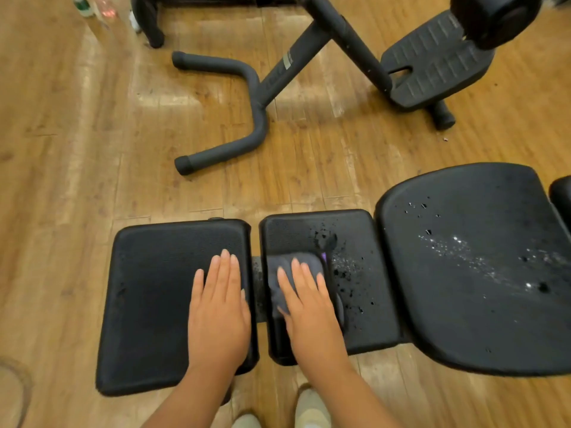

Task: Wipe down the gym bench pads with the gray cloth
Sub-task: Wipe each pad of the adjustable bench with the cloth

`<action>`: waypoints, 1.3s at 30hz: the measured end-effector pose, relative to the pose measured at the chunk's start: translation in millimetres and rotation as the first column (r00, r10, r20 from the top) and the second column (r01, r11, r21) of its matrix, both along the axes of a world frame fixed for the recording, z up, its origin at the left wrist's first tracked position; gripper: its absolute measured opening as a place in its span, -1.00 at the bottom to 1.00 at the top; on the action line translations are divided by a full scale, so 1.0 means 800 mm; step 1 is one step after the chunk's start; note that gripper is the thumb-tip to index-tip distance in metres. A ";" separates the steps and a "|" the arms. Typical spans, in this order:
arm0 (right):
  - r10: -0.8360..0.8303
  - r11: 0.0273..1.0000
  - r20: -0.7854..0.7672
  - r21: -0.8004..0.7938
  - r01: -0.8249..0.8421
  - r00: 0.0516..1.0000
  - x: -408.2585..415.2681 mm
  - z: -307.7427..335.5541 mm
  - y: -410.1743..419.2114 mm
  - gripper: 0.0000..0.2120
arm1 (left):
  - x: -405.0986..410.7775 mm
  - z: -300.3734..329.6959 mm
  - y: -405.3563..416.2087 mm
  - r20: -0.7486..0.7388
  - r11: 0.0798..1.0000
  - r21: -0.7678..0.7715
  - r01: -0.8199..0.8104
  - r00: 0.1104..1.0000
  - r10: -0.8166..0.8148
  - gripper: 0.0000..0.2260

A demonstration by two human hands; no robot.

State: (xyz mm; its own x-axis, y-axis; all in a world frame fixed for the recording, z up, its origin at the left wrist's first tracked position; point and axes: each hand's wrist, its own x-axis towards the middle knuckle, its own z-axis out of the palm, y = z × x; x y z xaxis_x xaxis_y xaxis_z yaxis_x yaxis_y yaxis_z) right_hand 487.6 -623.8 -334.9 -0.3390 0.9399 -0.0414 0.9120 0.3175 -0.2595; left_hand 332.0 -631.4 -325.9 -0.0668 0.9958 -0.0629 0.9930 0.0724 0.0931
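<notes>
Three black bench pads lie in a row below me. My left hand (217, 307) rests flat, fingers straight, on the left pad (148, 304). On the middle pad (364, 291), my right hand (309, 304) presses the folded gray cloth (279, 273) down with straight fingers near the pad's left edge. Water droplets speckle the middle pad to the right of the cloth. The large right pad (463, 304) also carries scattered droplets.
A black curved handlebar (244, 118) and frame of another machine lie on the wooden floor beyond the pads, with a ribbed footplate (432, 57) at the upper right. Bottles (92, 7) stand at the top left. My shoes (312, 409) show at the bottom edge.
</notes>
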 end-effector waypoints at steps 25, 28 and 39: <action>-0.092 0.988 0.066 -0.119 0.099 0.994 -0.019 0.016 0.153 -0.53 | 0.005 -0.002 0.000 0.001 1.000 0.001 -0.029 1.000 0.029 -0.51; -0.096 0.995 0.042 0.000 0.096 0.995 -0.024 0.014 0.117 -0.52 | 0.005 -0.001 0.000 0.000 1.000 -0.002 -0.027 1.000 0.027 -0.51; 0.137 0.988 -0.009 -0.068 -0.137 0.991 0.004 -0.009 -0.041 -0.33 | 0.003 -0.002 0.002 0.036 1.000 0.014 -0.025 0.999 0.024 -0.51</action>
